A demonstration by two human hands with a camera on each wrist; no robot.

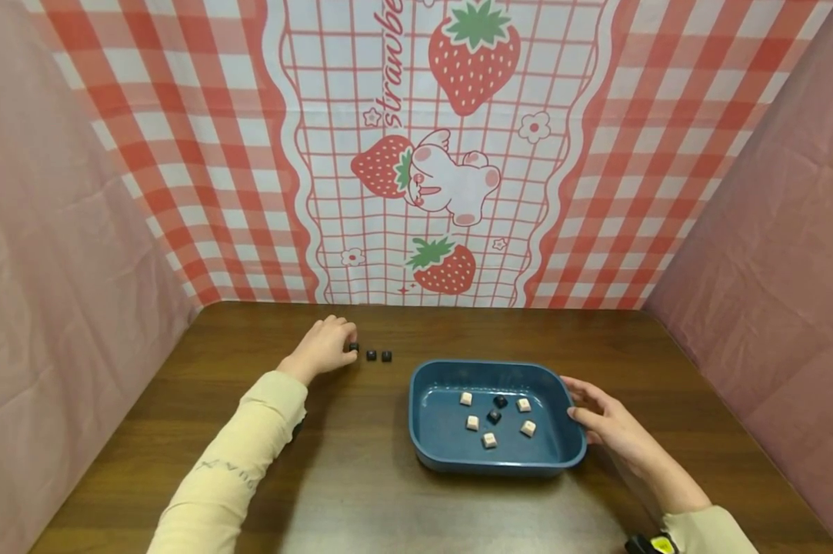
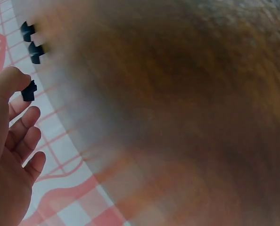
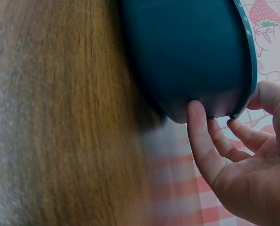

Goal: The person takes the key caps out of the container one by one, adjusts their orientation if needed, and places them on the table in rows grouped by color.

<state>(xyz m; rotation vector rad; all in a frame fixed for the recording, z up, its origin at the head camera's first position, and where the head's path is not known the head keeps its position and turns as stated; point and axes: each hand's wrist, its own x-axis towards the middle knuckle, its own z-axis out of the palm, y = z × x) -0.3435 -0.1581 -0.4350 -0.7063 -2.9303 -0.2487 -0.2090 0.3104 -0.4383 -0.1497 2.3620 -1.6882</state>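
At the back of the table my left hand (image 1: pixel 324 345) pinches a black keycap (image 2: pixel 29 91) between thumb and forefinger; its other fingers are loosely bent. Two more black keycaps (image 1: pixel 378 356) sit on the table just right of that hand. A blue rectangular tray (image 1: pixel 499 465) stands right of centre. My right hand (image 1: pixel 606 415) grips the tray's right end, with the thumb at the rim and fingers against the outer wall (image 3: pixel 192 66). Several white keycaps (image 1: pixel 489 441) and two black keycaps (image 1: pixel 494 416) lie scattered on the tray's floor.
The brown wooden table (image 1: pixel 347 492) ends at a hanging red-and-white checked cloth (image 1: pixel 236 154) with strawberry prints. Pink fabric (image 1: pixel 63 269) closes off the left side, and more pink fabric (image 1: pixel 769 254) hangs on the right.
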